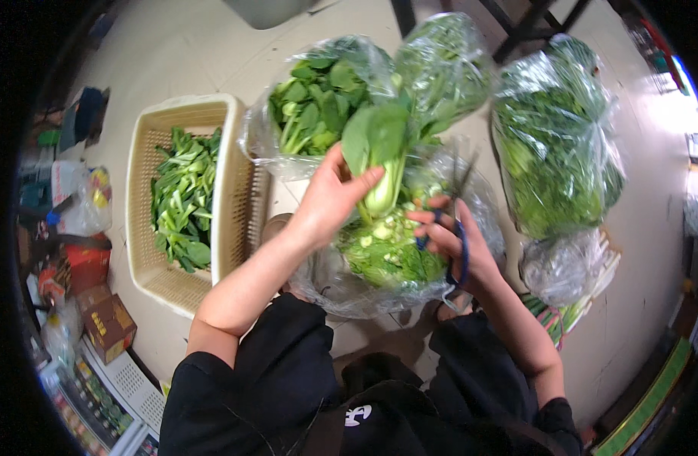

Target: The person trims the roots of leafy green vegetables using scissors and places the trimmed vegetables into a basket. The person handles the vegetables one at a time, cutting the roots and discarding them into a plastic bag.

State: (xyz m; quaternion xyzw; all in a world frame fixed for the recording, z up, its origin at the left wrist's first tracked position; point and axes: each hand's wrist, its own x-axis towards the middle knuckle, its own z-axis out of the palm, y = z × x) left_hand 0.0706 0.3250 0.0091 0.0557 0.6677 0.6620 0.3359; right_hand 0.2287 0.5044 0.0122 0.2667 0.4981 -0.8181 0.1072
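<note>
My left hand grips a head of bok choy by its pale stalk, the leaves pointing away from me. In my right hand is a pair of scissors with dark blue handles, its blurred blades pointing up and apart from the bok choy. Below both hands lies an open clear plastic bag with cut leaves and stem ends in it. Beyond my left hand, another open plastic bag holds leafy bok choy.
At left stands a cream perforated plastic basket with loose bok choy inside. Bagged greens stand at the back and right. Scallions lie under a crumpled plastic bag. A cardboard box sits far left.
</note>
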